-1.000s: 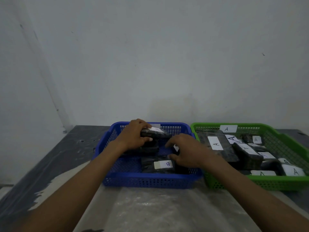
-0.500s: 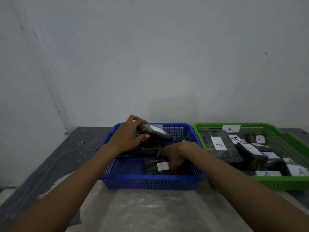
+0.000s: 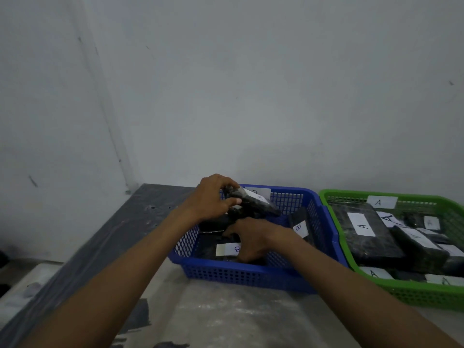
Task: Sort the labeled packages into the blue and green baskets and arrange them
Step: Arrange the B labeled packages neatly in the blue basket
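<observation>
A blue basket [image 3: 247, 276] stands at the table's centre with black packages labelled B inside. My left hand [image 3: 209, 199] holds one black package [image 3: 251, 200] lifted above the basket's back left part. My right hand [image 3: 251, 241] reaches down into the basket, fingers on a flat black package [image 3: 227, 248] with a white B label near the front wall. Another B package [image 3: 300, 226] leans upright against the right wall. To the right, the green basket [image 3: 426, 296] holds several black packages labelled A [image 3: 362, 226].
The baskets sit side by side, touching, on a grey mottled table [image 3: 226, 320] against a white wall. The table's left edge runs diagonally at the left, with a lower pale surface [image 3: 27, 285] beyond it.
My left hand has lifted its package higher over the blue basket. My right hand moved left and deeper into the basket onto the front package. The view shifted left.
</observation>
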`<state>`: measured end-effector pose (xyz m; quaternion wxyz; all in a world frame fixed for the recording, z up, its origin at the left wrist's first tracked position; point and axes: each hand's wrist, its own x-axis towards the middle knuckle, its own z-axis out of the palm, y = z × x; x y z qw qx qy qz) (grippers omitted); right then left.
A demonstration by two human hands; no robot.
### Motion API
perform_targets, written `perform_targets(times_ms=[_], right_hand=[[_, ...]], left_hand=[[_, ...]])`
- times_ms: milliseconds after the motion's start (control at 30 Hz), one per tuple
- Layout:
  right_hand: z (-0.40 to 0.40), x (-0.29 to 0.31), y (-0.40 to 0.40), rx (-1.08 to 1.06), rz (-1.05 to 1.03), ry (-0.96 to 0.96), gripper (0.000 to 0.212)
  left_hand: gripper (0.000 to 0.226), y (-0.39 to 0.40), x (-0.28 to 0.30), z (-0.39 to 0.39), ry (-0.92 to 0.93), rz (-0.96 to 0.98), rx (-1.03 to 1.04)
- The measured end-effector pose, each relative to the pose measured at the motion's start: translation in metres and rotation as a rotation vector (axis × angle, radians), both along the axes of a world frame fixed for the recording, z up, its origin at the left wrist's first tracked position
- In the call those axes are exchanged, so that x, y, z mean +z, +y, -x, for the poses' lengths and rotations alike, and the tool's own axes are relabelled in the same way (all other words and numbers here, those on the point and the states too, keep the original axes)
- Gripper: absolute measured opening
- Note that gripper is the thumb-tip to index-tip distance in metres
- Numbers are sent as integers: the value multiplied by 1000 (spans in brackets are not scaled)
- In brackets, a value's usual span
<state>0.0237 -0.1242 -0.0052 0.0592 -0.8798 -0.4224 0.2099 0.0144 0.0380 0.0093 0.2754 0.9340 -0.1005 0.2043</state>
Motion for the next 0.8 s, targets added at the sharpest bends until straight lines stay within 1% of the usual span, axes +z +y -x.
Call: perform_targets(times_ms=[67,200,267,333,400,467,500,567,600,633,667,733,800], right_hand=[[5,-4,7,6,-12,-67,61],[8,-7,8,14,-42,-178,62],[8,-7,0,16,-82,-185,59],[7,-4,-11,-25,-152,-166,57],[5,2,-25,-130,-279,-170,49],[0,8,-40,-260,-464,-254,27],[-3,11,-47,-328,-564,-301,22],[-7,17,-60,-422,-775,-350,22],[-9,20,-67,-437,-856,-354,24],[-11,22,-72,-440,-893,-343,31],[-12,25,-77,-437,-884,-310,41],[-13,30,-85,-410,-786,-207,61],[-10,30,-89,-341,-689,-102,76]], left_hand=[[32,6,2,3,20,8,6],[29,17,4,9,38,66,42],[28,21,4,11,49,110,65],[26,24,4,15,51,168,84],[24,26,5,20,32,239,93],[24,28,8,26,12,315,87],[24,28,10,30,10,354,79],[28,28,15,35,14,415,50],[29,28,17,38,20,438,29],[30,27,19,40,30,458,4],[29,27,20,42,46,479,-26],[30,26,21,45,91,502,-91],[32,23,22,49,123,499,-159]])
